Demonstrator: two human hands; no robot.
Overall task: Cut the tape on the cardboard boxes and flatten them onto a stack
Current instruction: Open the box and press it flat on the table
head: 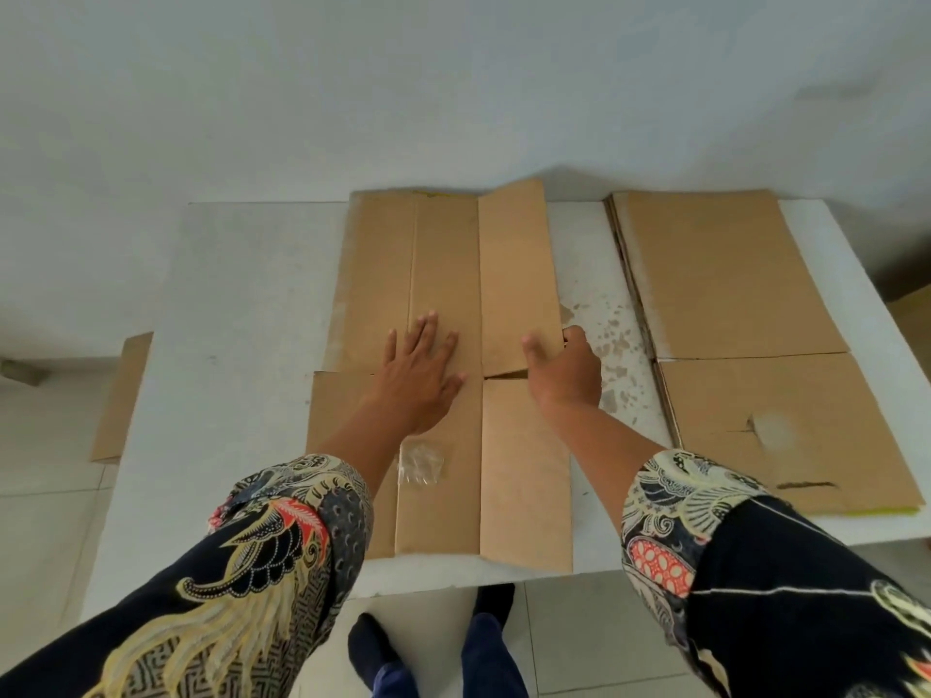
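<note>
A flattened cardboard box (pixel 443 264) lies open on the white table (pixel 242 319), its flaps spread towards me. My left hand (pixel 420 375) presses flat on its middle panel with the fingers spread. My right hand (pixel 567 367) grips the near right corner of the far right flap (pixel 516 274), thumb on top, and that flap's edge is lifted slightly. A scrap of clear tape (pixel 420 463) lies crumpled on the near panel. On the right of the table lies a stack of flattened boxes (pixel 730 294).
Another piece of cardboard (pixel 123 395) leans beside the table's left side. The wall stands right behind the table. My feet show on the tiled floor below the table's near edge. No cutter is visible.
</note>
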